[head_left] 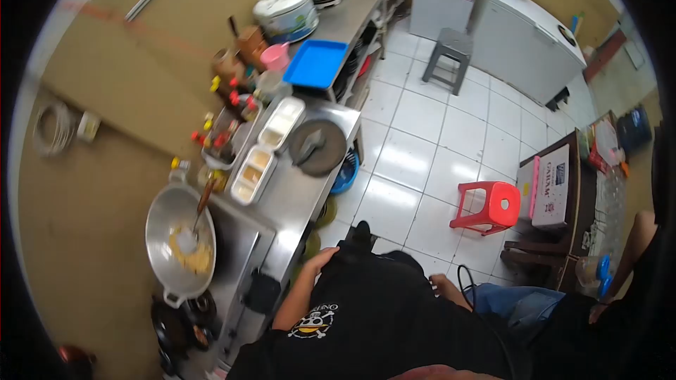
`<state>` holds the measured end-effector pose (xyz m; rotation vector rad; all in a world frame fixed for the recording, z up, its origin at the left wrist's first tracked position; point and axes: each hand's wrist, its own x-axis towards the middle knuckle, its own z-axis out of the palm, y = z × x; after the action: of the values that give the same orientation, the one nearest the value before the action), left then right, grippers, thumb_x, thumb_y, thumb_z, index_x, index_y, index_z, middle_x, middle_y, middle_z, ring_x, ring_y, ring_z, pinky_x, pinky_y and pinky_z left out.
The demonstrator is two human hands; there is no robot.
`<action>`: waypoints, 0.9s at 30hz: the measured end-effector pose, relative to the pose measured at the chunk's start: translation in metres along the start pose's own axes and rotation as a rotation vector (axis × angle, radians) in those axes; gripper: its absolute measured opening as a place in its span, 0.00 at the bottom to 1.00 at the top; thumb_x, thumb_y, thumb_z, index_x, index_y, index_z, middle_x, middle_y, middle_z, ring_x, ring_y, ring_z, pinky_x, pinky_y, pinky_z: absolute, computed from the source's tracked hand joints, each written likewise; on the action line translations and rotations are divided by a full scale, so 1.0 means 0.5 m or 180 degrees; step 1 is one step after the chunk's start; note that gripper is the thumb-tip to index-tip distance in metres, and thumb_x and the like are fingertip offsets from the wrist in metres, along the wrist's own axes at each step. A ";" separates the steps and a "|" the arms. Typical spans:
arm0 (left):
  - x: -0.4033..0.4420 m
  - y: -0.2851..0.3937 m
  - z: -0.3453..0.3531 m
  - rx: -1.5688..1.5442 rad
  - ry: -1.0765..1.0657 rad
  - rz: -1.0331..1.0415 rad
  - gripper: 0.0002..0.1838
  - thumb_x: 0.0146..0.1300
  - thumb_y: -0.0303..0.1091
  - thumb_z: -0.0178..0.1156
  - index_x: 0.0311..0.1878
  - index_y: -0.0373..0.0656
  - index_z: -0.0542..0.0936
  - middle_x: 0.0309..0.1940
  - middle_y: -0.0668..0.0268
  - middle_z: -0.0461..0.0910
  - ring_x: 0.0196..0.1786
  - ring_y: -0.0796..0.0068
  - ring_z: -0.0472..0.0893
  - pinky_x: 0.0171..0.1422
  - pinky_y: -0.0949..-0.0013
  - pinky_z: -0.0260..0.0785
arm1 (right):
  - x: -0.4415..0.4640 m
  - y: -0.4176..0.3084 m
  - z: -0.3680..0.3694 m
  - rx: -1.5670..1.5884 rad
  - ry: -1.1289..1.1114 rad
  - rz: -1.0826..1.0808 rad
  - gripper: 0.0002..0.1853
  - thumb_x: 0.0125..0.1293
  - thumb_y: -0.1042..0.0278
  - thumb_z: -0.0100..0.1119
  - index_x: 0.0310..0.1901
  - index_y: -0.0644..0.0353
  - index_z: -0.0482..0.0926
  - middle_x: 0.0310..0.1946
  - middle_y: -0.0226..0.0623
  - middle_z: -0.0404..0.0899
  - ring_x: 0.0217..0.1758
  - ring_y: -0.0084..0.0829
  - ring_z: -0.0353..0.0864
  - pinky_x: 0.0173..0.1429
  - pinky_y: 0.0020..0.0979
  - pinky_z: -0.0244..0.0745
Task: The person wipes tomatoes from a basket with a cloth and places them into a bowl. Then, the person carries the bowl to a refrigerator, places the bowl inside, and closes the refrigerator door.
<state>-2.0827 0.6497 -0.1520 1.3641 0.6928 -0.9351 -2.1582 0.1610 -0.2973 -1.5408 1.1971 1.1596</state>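
My left hand (322,259) rests at my waist against my black shirt (394,309), its fingers stretched out and nothing seen in them. At my other side is my right hand (445,288), small in view, its fingers slightly apart and holding nothing visible. A black cable (463,285) loops close beside it. Left of me, a large two-handled wok (160,239) sits over the stove area. Yellowish food (193,259) lies in it, along with a ladle (203,204) whose wooden handle leans on the rim. Neither hand touches the wok.
The steel counter (282,204) carries white containers (253,174), a round dark board (331,162), sauce bottles (232,91) and a blue tray (317,63). A red stool (489,204) and a grey stool (451,46) stand on the tiles. Another person's jeans (514,302) show at right.
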 end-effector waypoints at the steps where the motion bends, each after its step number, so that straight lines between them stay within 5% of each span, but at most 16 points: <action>1: 0.049 0.045 -0.007 0.0103 -0.0200 -0.0332 0.26 0.63 0.54 0.52 0.52 0.41 0.78 0.48 0.60 0.80 0.49 0.68 0.78 0.57 0.66 0.67 | 0.040 0.021 -0.016 -0.0343 -0.0309 -0.0083 0.14 0.56 0.64 0.60 0.44 0.58 0.79 0.37 0.40 0.79 0.34 0.40 0.80 0.30 0.44 0.74; 5: 0.157 0.245 0.015 0.0852 -0.0736 -0.0727 0.26 0.61 0.57 0.54 0.50 0.44 0.79 0.46 0.61 0.81 0.47 0.66 0.79 0.56 0.64 0.69 | 0.013 -0.017 -0.035 -0.0447 -0.0120 -0.0407 0.11 0.56 0.63 0.59 0.39 0.59 0.78 0.33 0.39 0.78 0.32 0.38 0.79 0.30 0.43 0.74; 8: 0.286 0.331 0.024 0.0949 -0.1228 -0.1631 0.33 0.53 0.65 0.58 0.51 0.47 0.79 0.48 0.62 0.80 0.47 0.63 0.80 0.58 0.61 0.69 | 0.016 -0.109 -0.049 -0.0127 0.0013 -0.0527 0.10 0.56 0.62 0.58 0.35 0.59 0.77 0.30 0.38 0.77 0.30 0.36 0.78 0.29 0.43 0.73; 11: 0.436 0.400 0.032 0.1547 -0.1194 -0.0693 0.37 0.55 0.69 0.53 0.55 0.46 0.78 0.49 0.60 0.80 0.45 0.62 0.81 0.56 0.58 0.70 | 0.046 -0.216 -0.079 0.0035 0.0097 -0.0659 0.09 0.56 0.62 0.57 0.31 0.59 0.77 0.27 0.37 0.76 0.28 0.35 0.77 0.29 0.43 0.73; 15: 0.453 0.702 0.139 0.1004 -0.1312 -0.1628 0.36 0.62 0.63 0.50 0.65 0.48 0.68 0.62 0.62 0.69 0.60 0.63 0.71 0.61 0.57 0.65 | 0.121 -0.395 -0.181 -0.0011 0.0237 -0.0985 0.11 0.56 0.61 0.56 0.26 0.59 0.76 0.23 0.36 0.76 0.26 0.32 0.76 0.29 0.42 0.72; 17: 0.491 0.810 0.167 0.0833 -0.0778 -0.1166 0.34 0.63 0.62 0.49 0.61 0.45 0.72 0.59 0.60 0.72 0.61 0.63 0.70 0.63 0.59 0.63 | 0.170 -0.506 -0.259 -0.0151 0.0371 -0.1348 0.12 0.56 0.60 0.55 0.23 0.59 0.76 0.20 0.35 0.75 0.25 0.31 0.76 0.28 0.42 0.72; 20: 0.521 0.964 0.192 0.1608 -0.0296 -0.0326 0.35 0.63 0.62 0.49 0.59 0.39 0.73 0.57 0.58 0.73 0.59 0.63 0.70 0.64 0.64 0.59 | 0.247 -0.745 -0.409 -0.0491 0.0853 -0.2394 0.14 0.57 0.60 0.54 0.20 0.60 0.75 0.17 0.35 0.74 0.23 0.29 0.75 0.28 0.41 0.71; 23: 0.595 1.044 0.157 0.0796 -0.0294 0.0339 0.30 0.65 0.59 0.49 0.53 0.40 0.77 0.50 0.64 0.77 0.49 0.72 0.74 0.54 0.68 0.65 | 0.138 -1.129 -0.568 0.0243 0.0873 -0.1657 0.15 0.63 0.56 0.50 0.37 0.60 0.77 0.31 0.40 0.80 0.26 0.32 0.80 0.24 0.35 0.73; 24: 0.608 1.093 0.144 0.0821 -0.0132 -0.0088 0.26 0.66 0.58 0.48 0.52 0.45 0.76 0.48 0.68 0.77 0.43 0.77 0.75 0.47 0.73 0.64 | 0.122 -1.239 -0.613 0.0511 0.0858 -0.1755 0.15 0.64 0.53 0.50 0.40 0.57 0.75 0.33 0.37 0.80 0.25 0.32 0.80 0.22 0.33 0.71; 27: 0.597 1.250 0.157 0.0029 -0.0084 0.0048 0.26 0.66 0.59 0.48 0.59 0.52 0.71 0.51 0.67 0.78 0.48 0.73 0.76 0.48 0.70 0.64 | -0.007 -1.535 -0.686 0.0815 0.1036 -0.2336 0.14 0.64 0.55 0.51 0.41 0.57 0.74 0.34 0.37 0.80 0.27 0.30 0.80 0.26 0.33 0.73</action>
<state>-1.4040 0.5033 -0.0903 1.3611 0.6583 -0.9437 -1.3497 -0.0255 -0.1614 -1.7802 0.8075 0.2735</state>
